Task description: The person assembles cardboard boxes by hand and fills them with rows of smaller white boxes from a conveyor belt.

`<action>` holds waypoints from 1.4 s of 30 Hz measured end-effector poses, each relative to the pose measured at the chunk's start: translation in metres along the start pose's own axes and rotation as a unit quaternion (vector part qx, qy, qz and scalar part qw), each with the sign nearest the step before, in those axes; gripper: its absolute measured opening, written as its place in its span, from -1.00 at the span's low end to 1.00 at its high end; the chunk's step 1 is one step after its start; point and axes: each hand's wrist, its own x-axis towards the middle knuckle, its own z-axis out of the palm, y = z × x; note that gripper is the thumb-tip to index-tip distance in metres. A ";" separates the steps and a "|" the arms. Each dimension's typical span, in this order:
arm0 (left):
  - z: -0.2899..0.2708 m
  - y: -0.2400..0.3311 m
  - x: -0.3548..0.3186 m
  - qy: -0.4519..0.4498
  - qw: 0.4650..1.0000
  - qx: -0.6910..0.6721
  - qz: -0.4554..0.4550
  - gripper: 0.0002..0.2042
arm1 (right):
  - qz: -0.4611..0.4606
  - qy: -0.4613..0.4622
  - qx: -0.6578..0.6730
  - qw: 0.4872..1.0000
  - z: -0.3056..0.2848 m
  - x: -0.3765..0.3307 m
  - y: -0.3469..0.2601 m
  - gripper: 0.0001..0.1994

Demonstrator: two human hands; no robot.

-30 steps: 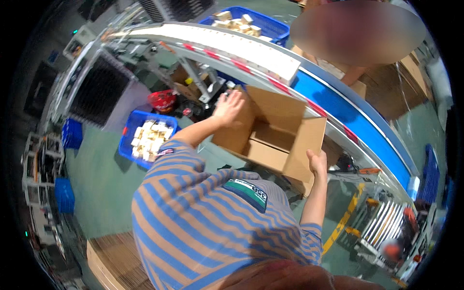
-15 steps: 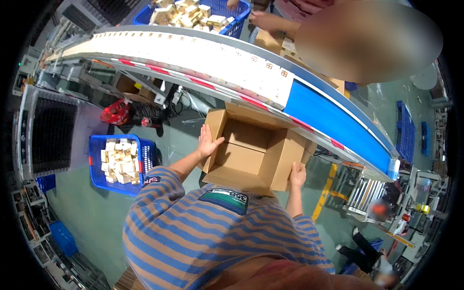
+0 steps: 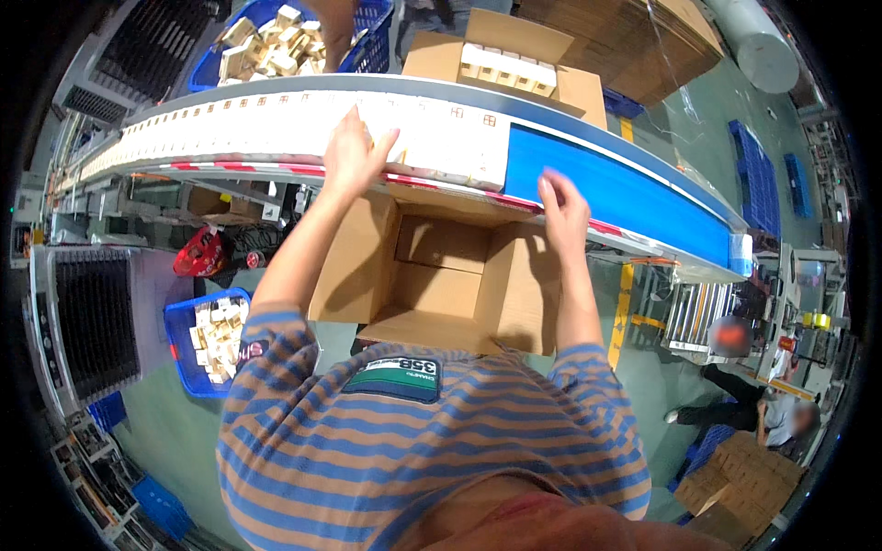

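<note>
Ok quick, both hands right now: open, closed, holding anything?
Left hand: open, fingers spread, on the white boxes on the conveyor, gripping nothing.
Right hand: open, empty, above the open carton.

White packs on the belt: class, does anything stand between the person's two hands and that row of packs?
Nothing visible does. The left hand already lies on the row of white packs on the belt. The right hand hangs by the belt's near edge, above the open cardboard box, with only bare belt beside it.
</note>
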 end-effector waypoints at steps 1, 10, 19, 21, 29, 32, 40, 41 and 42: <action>0.002 0.001 0.022 -0.103 0.993 -0.012 -0.054 -0.24 | -0.077 0.073 0.069 0.992 0.009 0.014 -0.012 -0.54; 0.029 0.023 0.040 -0.186 0.918 -0.335 -0.101 -0.49 | 0.006 -0.043 0.110 0.993 0.042 0.065 0.028 -0.38; -0.105 -0.019 0.055 -0.143 0.954 -0.251 -0.080 -0.36 | -0.001 -0.084 0.345 0.935 0.053 0.057 -0.093 -0.48; -0.136 -0.077 0.060 -0.103 0.929 -0.344 -0.089 -0.48 | 0.025 -0.164 0.319 0.933 0.094 0.057 -0.119 -0.42; -0.110 -0.122 0.036 -0.203 0.836 -0.456 -0.228 -0.16 | -0.043 -0.182 0.170 0.968 0.141 0.054 -0.078 -0.44; -0.061 -0.103 0.035 -0.172 0.802 -0.530 -0.215 -0.17 | 0.064 -0.163 0.251 0.952 0.114 0.055 -0.052 -0.33; -0.002 -0.027 0.025 -0.183 0.756 -0.625 -0.071 -0.14 | 0.077 -0.045 0.382 0.920 0.044 0.060 -0.050 -0.35; -0.010 -0.022 0.022 -0.216 0.752 -0.619 -0.076 -0.10 | 0.071 -0.027 0.383 0.921 0.028 0.051 -0.052 -0.35; -0.017 -0.015 0.010 -0.241 0.716 -0.646 -0.114 -0.09 | 0.066 -0.010 0.388 0.919 0.013 0.041 -0.054 -0.35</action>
